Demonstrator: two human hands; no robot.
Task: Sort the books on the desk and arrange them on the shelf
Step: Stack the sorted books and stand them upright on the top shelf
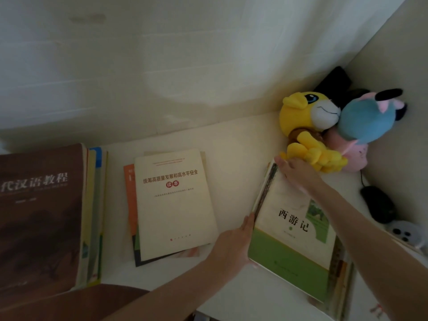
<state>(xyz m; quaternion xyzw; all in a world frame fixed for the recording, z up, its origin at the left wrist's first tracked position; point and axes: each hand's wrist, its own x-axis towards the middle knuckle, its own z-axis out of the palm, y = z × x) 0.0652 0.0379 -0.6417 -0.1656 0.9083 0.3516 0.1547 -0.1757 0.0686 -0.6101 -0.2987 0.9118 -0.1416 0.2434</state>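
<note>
Head view, only one given. Task thing in hand = right pile point(340, 281) of books, lower right of frame, on the white desk point(236, 158), w/ a green-and-cream book point(289, 228) on top. Pile's long axis runs from upper centre-right down to the lower right corner, i.e. tilted, not square to the desk edge.

Left hand point(234, 246): fingers straight, laid flat against the pile's long left side, about halfway down. Nothing clamped.

Right hand point(297, 176): laid over the far short end of the top book, fingers look straight, thumb hidden. Bit blurred. It's just beside the yellow plush toy point(303, 117), upper right.

So both hands are on the pile, one at a side and one at an end. Prob. squaring it up before a lift. A lift wants both hands on opposite sides, so the right hand likely has to shift to the right long side, which is the nearer one for it.

Two other piles untouched: middle pile point(173, 205), centre, and brown-topped pile point(39, 216), far left. Both well apart from the hands.

Shelf not in frame, so can't tell which way the carry goes.
</note>
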